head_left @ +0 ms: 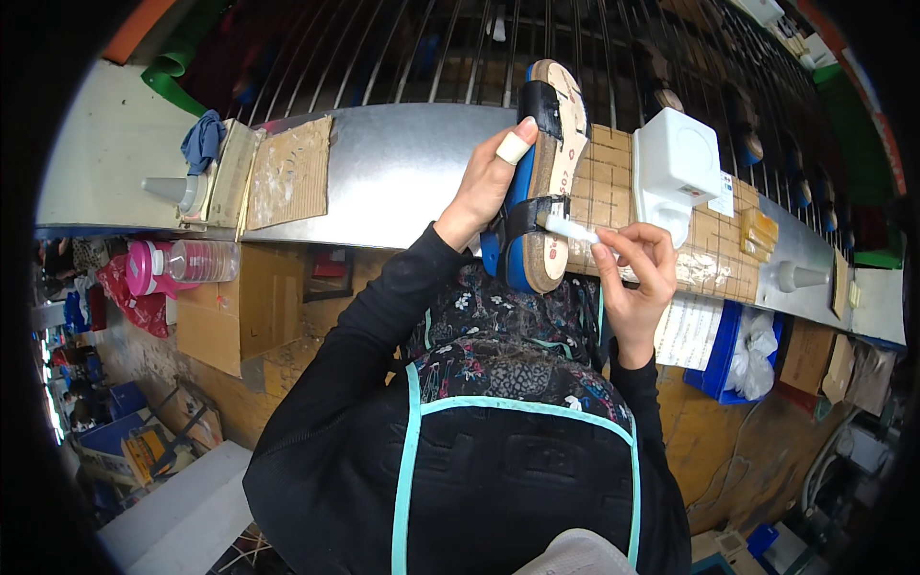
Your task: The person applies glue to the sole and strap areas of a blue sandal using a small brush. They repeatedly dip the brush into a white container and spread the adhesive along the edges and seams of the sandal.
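Note:
My left hand (482, 182) is wrapped round the side of a sandal (544, 171), its thumb covered with a pale finger wrap. The sandal stands lengthwise, with black straps folded over a cork-coloured midsole, blue along one side and a cream face marked with dark shapes. In a pinch, my right hand (640, 286) holds a slim white plastic tool (571, 230). Its tip touches or lies very near the lower strap's end at the sandal's edge; whether it is a brush or a scraper I cannot tell. The left fingers behind the sandal are hidden.
A white plastic dispenser (676, 158) stands on brown-taped cardboard (613, 172) right of the sandal. Beyond the metal bench (383, 163) runs a rack of rods (460, 53) carrying more footwear. Grey cones (803, 277) stick out at both sides. A blue bin (714, 369) sits below right.

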### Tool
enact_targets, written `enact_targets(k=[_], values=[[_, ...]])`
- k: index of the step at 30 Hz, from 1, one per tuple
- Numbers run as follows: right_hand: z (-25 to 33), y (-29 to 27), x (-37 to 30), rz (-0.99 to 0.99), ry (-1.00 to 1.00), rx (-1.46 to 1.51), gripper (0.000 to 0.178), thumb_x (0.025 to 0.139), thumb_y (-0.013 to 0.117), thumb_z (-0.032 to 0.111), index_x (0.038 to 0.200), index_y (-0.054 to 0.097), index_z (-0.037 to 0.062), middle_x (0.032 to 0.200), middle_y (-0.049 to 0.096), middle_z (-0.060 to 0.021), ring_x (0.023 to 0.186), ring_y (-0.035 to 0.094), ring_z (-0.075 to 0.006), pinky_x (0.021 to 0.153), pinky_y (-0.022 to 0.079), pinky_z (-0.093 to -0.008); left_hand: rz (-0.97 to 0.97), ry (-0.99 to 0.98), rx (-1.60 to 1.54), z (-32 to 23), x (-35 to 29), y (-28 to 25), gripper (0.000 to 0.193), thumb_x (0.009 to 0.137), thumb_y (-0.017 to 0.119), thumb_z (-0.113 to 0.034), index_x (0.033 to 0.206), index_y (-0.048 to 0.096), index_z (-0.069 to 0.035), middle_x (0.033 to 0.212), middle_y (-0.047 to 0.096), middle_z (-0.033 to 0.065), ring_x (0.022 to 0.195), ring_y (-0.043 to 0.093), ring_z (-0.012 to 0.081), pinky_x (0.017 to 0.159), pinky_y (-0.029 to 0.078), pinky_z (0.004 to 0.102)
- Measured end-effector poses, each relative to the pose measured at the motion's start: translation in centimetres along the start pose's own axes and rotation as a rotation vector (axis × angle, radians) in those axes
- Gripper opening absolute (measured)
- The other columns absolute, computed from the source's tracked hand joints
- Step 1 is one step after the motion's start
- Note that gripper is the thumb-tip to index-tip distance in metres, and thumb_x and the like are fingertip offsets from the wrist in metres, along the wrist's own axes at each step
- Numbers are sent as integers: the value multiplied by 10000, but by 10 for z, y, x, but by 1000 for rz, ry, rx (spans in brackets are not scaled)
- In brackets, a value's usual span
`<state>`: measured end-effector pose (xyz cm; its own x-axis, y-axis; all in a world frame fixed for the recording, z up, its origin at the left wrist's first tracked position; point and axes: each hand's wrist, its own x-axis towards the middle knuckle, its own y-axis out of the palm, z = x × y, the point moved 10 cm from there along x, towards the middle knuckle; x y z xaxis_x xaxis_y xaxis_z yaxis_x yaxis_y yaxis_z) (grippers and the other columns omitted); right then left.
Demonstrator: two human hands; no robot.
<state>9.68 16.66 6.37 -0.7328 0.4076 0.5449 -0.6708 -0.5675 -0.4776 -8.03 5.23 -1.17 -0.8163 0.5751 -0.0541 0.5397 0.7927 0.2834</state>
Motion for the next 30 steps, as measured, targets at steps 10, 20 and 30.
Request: enact_targets(k=[10, 20, 30], values=[[-2, -1, -1, 143, 11, 11, 154, 743, 783, 109, 894, 758, 100, 895, 606, -21, 674, 517, -122, 751, 339, -286, -27, 38, 111, 3, 0, -8, 616, 926, 509, -575, 984, 619, 28, 842, 609, 52, 780, 535, 101, 716, 442, 248], [-10, -13, 41, -136, 36, 50, 135, 821, 722, 33, 952, 729, -1, 889, 548, -50, 751, 535, -111, 587, 425, -218, 257, 138, 49, -3, -8, 22, 817, 864, 495, -689, 1205, 539, 52, 1100, 630, 126, 1023, 585, 174, 890, 460, 301], [40, -29, 56, -418, -248, -451, 187, 738, 770, 144, 924, 751, 144, 922, 598, -1, 660, 520, -102, 728, 250, -327, 301, -13, -317, 27, -6, 21, 1067, 724, 543, -816, 1377, 403, 15, 1272, 564, 151, 1091, 612, 219, 919, 537, 351]])
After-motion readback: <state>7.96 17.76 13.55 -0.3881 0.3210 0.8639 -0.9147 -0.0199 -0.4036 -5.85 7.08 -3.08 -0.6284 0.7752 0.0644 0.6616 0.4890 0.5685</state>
